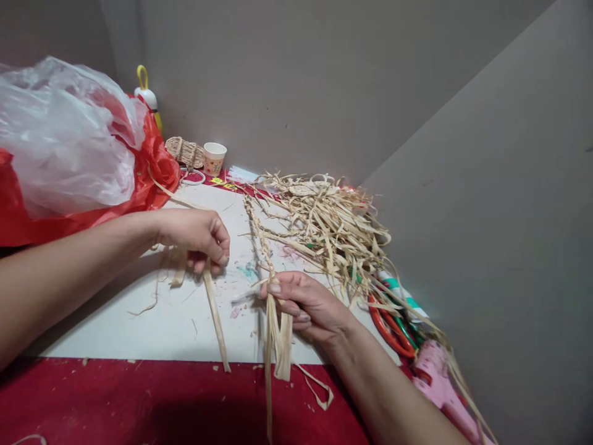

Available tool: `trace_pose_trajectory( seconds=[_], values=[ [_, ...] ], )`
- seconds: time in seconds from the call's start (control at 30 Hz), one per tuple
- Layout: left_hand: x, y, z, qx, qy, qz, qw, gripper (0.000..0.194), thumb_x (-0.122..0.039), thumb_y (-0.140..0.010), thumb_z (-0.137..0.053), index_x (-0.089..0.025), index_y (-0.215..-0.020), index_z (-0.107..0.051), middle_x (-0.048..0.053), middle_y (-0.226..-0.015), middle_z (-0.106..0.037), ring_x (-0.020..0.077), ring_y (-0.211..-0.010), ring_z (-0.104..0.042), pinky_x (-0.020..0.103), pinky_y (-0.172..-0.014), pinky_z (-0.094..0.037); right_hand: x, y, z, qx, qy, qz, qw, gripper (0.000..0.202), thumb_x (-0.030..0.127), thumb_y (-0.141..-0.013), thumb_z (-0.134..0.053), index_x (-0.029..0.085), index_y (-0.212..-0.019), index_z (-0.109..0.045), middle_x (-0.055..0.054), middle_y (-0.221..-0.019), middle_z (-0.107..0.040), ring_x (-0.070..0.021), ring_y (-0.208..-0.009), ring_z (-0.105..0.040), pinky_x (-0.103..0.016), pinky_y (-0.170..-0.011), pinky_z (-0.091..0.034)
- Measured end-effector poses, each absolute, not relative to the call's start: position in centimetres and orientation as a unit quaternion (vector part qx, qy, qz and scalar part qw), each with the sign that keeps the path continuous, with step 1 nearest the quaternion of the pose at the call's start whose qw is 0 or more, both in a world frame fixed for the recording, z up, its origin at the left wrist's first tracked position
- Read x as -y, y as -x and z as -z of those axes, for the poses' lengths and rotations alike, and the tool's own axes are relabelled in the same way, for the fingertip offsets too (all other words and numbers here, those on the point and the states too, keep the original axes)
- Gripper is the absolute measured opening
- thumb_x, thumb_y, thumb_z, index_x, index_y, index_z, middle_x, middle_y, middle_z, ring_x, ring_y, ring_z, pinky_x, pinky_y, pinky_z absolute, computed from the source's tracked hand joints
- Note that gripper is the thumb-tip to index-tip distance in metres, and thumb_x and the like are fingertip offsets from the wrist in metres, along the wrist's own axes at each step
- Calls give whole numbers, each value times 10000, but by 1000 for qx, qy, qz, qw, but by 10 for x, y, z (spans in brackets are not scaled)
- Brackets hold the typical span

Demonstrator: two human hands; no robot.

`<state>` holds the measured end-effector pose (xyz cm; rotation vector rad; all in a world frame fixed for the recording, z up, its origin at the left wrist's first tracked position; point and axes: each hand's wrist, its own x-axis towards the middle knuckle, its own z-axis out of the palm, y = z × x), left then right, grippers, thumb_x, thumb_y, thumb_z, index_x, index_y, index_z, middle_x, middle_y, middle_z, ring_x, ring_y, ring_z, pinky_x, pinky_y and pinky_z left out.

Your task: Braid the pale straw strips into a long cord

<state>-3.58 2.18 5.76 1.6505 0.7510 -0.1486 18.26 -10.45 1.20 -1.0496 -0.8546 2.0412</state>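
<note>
My right hand [306,303] pinches a plaited braid [263,241] of dry, pale plant fibre at its lower end. Loose flat strands [283,349] hang below those fingers, over the front edge of the white board. To the left, my left hand [204,241] is closed with thumb against fingers on a single fibre strip [215,321], which trails down toward me. Part of that strip is hidden inside the hand. Short fibre scraps [178,272] lie under and beside the left hand.
A heap of dry fibre [333,222] lies at the back right. Near it are red-handled scissors [389,330] and a pink glue gun [440,383]. Plastic bags [78,136] fill the left side. A paper cup [214,159] and a twine bundle [185,152] stand by the wall.
</note>
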Motion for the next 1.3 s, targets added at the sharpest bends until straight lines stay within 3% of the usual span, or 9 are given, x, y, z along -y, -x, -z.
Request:
trace_pose_trajectory(
  seconds=[0.2,0.33,0.5,0.73,0.9,1.07,1.3],
  values=[
    [-17,31,-61,-335,-688,-98,636,173,-315,-660,-721,-176,-762,-726,-9,-562,-609,40,-421,-417,159,-395,-292,105,-178,-10,334,405,-782,335,182,256,-747,-680,91,-825,-688,94,-393,-366,6,-306,-174,-111,-297,-106],
    [4,17,-53,-296,-654,-81,691,192,-275,-685,-704,-159,-838,-692,-37,-517,-568,43,-430,-448,156,-435,-345,105,-178,-9,330,407,-785,330,188,259,-754,-677,94,-843,-686,92,-413,-376,6,-316,-172,-111,-297,-106],
    [17,11,-46,-284,-623,-93,723,139,-231,-700,-692,-136,-737,-599,-36,-532,-577,38,-436,-482,142,-444,-380,105,-178,-10,328,398,-790,330,171,253,-768,-668,102,-847,-684,94,-416,-372,8,-316,-171,-105,-297,-110],
    [9,15,-46,-276,-620,-58,732,157,-241,-690,-698,-134,-777,-622,-1,-621,-630,98,-581,-603,188,-528,-465,105,-177,-10,315,379,-801,341,148,227,-777,-646,94,-829,-686,91,-413,-360,8,-315,-171,-93,-290,-123],
    [7,16,-49,-286,-629,-49,722,141,-242,-703,-688,-143,-771,-615,-22,-584,-627,34,-433,-472,137,-422,-336,104,-177,-8,310,361,-808,347,137,199,-801,-616,99,-861,-688,92,-416,-349,5,-322,-166,-89,-293,-138],
    [4,18,-48,-270,-637,-43,720,135,-244,-704,-684,-145,-731,-596,-24,-586,-629,23,-407,-404,145,-395,-244,105,-176,-10,302,354,-809,358,132,203,-804,-611,104,-841,-691,91,-411,-345,7,-320,-164,-81,-291,-143],
    [14,14,-37,-234,-632,-74,735,105,-190,-679,-694,-124,-748,-652,20,-729,-666,81,-620,-544,207,-600,-397,107,-173,-11,293,353,-811,363,118,200,-796,-623,109,-834,-688,93,-415,-341,8,-317,-165,-79,-286,-146]
  ],
)
